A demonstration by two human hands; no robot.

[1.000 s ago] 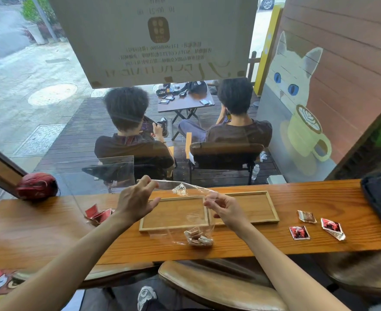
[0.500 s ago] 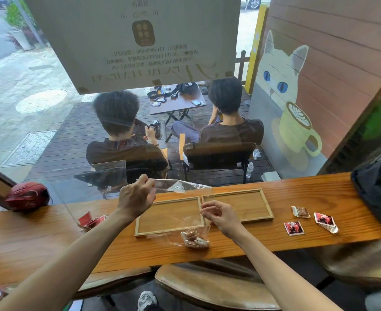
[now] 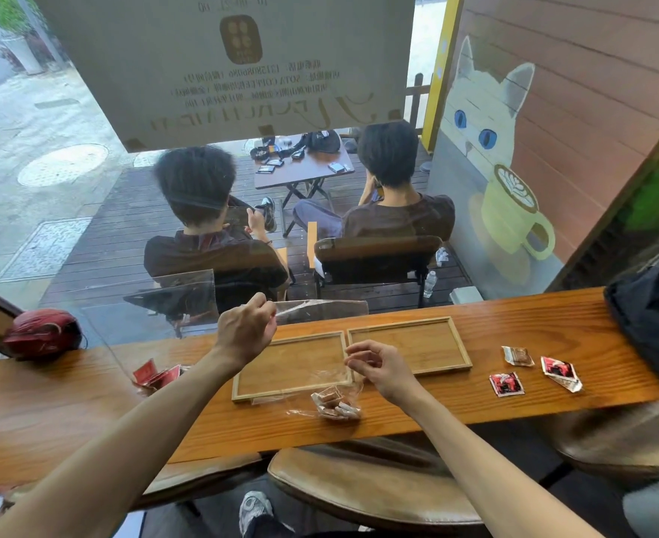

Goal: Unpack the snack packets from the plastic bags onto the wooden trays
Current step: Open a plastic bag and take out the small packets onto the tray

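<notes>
A café window fills the far side, looking out on a wooden deck where two people sit with their backs turned, and along the glass runs a long varnished wooden bench (image 3: 533, 405). On it, side by side and touching, lie two shallow rectangular wooden trays, the left one (image 3: 242, 386) and the right one (image 3: 460, 345), neither holding any packet. Across the left tray stretches a clear, thin plastic bag (image 3: 320, 306); the left hand (image 3: 244, 335) pinches its raised far edge, while the right hand (image 3: 384, 368) has its fingers (image 3: 353, 357) curled at the near edge, apparently pinching the film, though the clear plastic makes the contact hard to confirm. A small heap of brown-and-white snack packets (image 3: 335, 405) sags in the bag's low corner, resting on the bench just in front of the left tray. The film looks limp, light and slippery, so it is best held at the mouth edges and tipped; the packets should slide out freely and seem too light to break. A second clear bag with red packets (image 3: 156, 376) lies further left. Three loose packets, two red (image 3: 506, 383) and one brown (image 3: 518, 356), sit to the right of the trays.
</notes>
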